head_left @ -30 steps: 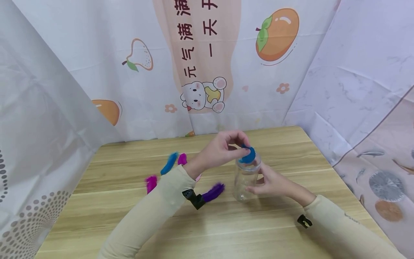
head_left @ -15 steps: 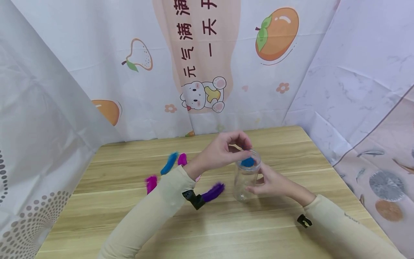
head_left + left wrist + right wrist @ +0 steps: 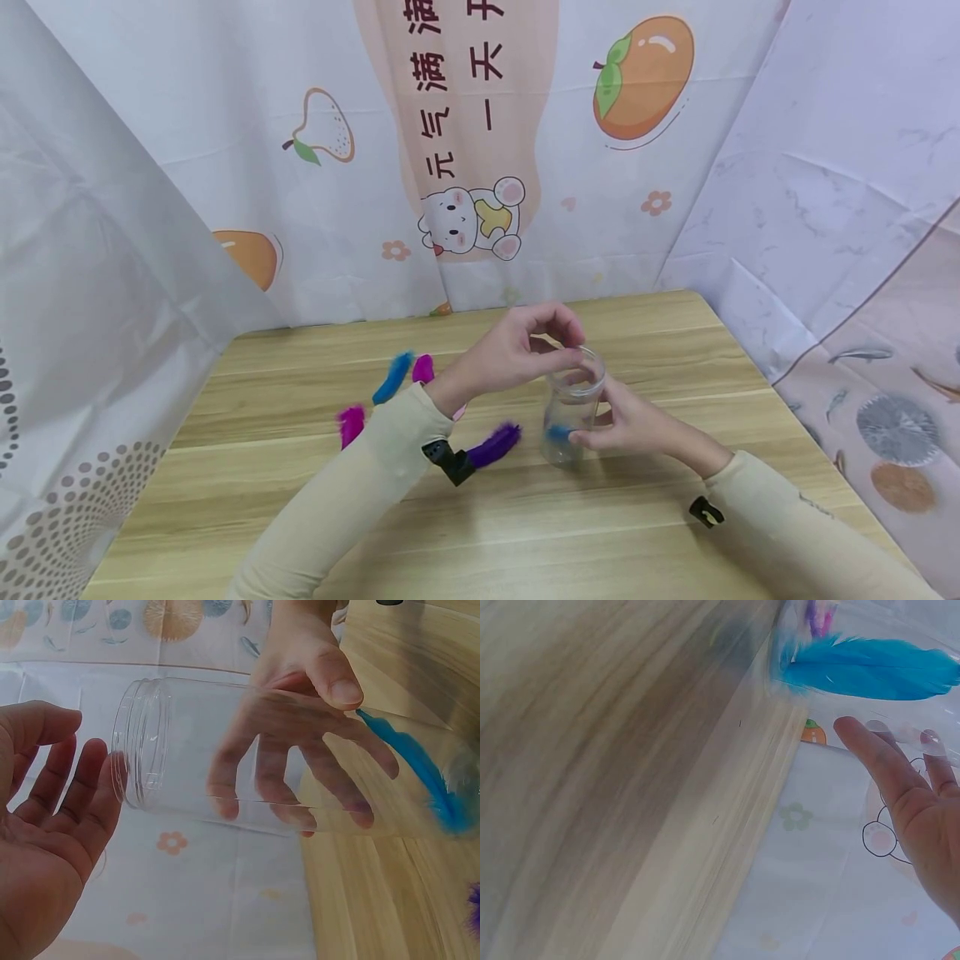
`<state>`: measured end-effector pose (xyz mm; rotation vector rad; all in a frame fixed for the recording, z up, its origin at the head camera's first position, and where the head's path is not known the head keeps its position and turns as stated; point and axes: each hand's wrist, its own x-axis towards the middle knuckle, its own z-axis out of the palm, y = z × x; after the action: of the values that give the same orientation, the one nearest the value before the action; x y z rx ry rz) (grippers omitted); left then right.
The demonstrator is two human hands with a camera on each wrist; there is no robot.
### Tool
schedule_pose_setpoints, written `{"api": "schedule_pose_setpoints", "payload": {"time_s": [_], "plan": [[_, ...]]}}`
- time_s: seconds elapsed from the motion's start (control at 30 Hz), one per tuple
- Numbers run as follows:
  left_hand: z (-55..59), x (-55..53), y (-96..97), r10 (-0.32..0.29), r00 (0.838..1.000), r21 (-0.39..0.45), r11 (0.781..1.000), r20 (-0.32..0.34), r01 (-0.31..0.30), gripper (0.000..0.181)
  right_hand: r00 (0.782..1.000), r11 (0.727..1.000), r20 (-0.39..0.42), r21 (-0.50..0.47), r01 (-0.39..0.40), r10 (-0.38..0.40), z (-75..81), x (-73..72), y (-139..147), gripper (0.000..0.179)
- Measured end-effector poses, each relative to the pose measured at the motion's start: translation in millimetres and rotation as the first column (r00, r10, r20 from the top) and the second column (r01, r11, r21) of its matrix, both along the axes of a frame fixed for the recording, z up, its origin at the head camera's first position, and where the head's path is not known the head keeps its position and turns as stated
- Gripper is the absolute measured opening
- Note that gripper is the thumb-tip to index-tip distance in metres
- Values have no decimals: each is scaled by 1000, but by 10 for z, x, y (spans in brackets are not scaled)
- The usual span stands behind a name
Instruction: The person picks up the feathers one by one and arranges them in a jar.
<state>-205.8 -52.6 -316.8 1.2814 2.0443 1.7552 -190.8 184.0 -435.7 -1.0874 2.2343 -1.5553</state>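
Below the left fingers (image 3: 567, 323) lies a blue feather (image 3: 557, 434).

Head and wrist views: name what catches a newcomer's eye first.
Likely the blue feather inside the clear jar in the right grip. In the head view, the purple feather left of the jar and the orange fruit printed on the backdrop, upper right, probably come next.

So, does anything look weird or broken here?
No, nothing stands out. The clear, round jar stands upright on the pale wooden table with no visible cracks, and the fluffy blue feather inside looks whole. Nothing looks spilled.
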Motion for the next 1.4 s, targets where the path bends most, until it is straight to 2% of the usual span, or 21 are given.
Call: {"api": "schedule_pose_setpoints", "payload": {"time_s": [0.43,0.67,1.03,1.4], "plan": [[26,-13,-48,-9,1000,17,1000,3,9,12,1000,1000,9,-3,-3,3,-3,-12,-15,90],[20,-36,-123,20,1000,-4,1000,10,-20,12,1000,1000,-1,2,0,0,5,-9,-25,90],[-20,-79,-366,83,996,-75,994,21,-81,15,1000,1000,1,-13,7,-7,-9,-14,-23,91],[-124,-131,-672,138,990,-166,978,35,-130,19,1000,1000,-14,-1,14,-14,4,3,-17,89]]}}
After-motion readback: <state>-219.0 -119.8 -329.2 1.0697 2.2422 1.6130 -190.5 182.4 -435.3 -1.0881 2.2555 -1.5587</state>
